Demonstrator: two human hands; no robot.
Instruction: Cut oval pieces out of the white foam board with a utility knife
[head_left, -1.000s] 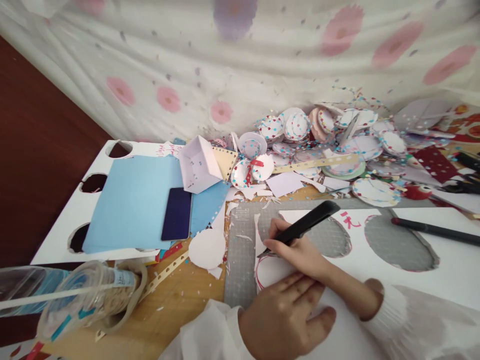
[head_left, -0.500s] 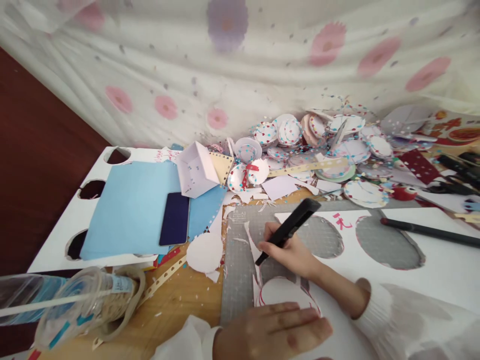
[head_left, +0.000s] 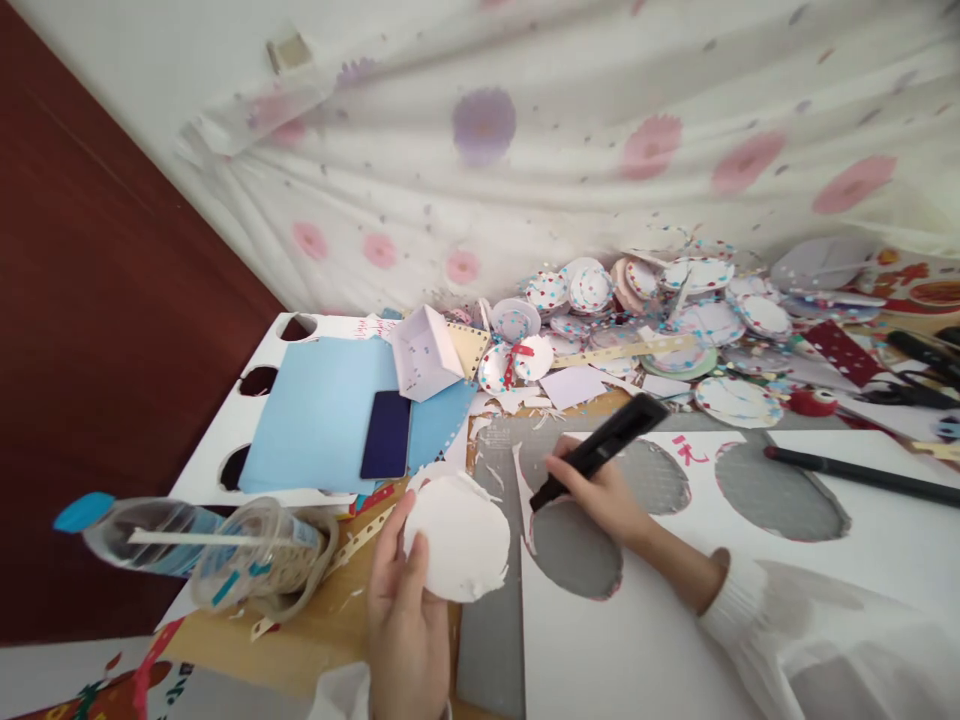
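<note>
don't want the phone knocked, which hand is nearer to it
Left. The left hand, holding the white disc, is just on the near side of the phone. The right hand, gripping the black tool, is farther off, to the phone's right.

12 o'clock: white cloth (head_left: 555, 190), pink and purple flowers (head_left: 484, 125) | 3: white-dotted dark red scrap (head_left: 844, 353) | 4: black cutter (head_left: 611, 437) | 6: white paper circle (head_left: 461, 535), grey mat (head_left: 491, 645) | 8: dark blue phone (head_left: 386, 435) | 9: light blue paper (head_left: 315, 415)
</note>
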